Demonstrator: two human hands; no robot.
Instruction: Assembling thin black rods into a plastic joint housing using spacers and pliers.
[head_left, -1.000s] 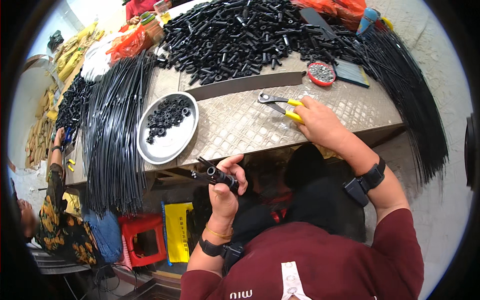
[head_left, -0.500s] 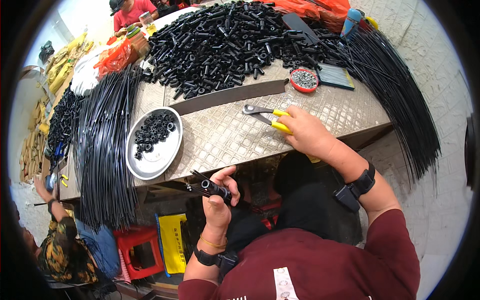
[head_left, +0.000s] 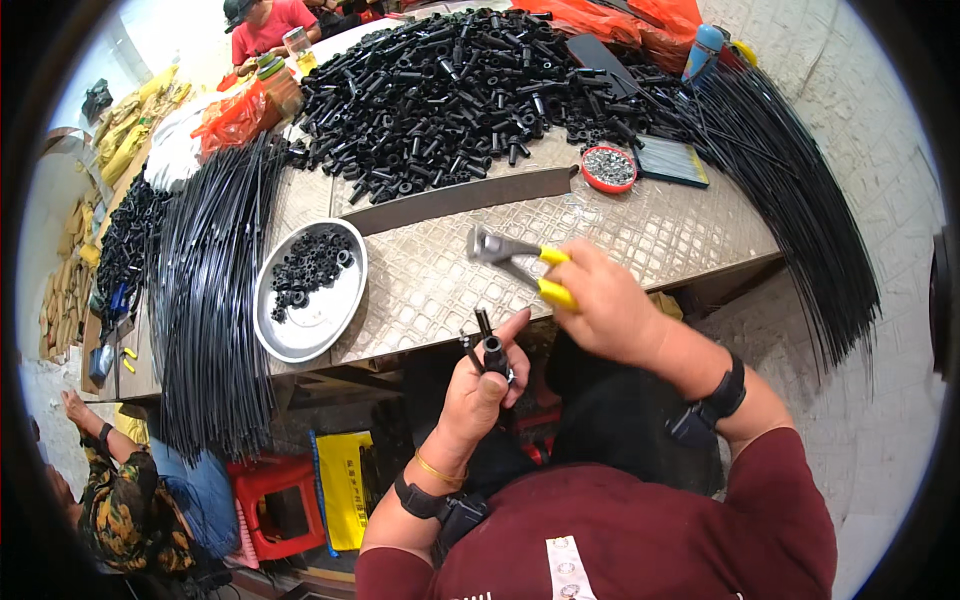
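My right hand point(head_left: 612, 312) is closed round the yellow handles of end-cutting pincers point(head_left: 490, 247), held over the table's front edge with the head pointing left. Their jaws are blurred. Below them, in front of the table, my left hand point(head_left: 474, 402) grips a short black plastic tube point(head_left: 494, 352), its open end facing up. Thin black rods stick out beside the tube in the same hand. The pincers and the tube are apart. Part of the tube is hidden by my fingers.
A large heap of black tubes point(head_left: 430, 100) covers the far table, behind a metal strip point(head_left: 465, 200). A steel bowl point(head_left: 352, 290) holds small black rings. Bundles of black rods point(head_left: 215, 300) hang off the front edge. A red dish point(head_left: 608, 186) contains small metal pieces. Two people sit nearby.
The pincers have risen off the tabletop and come slightly left and nearer, with my right hand. My left hand has moved right and up, carrying the tube closer to them.
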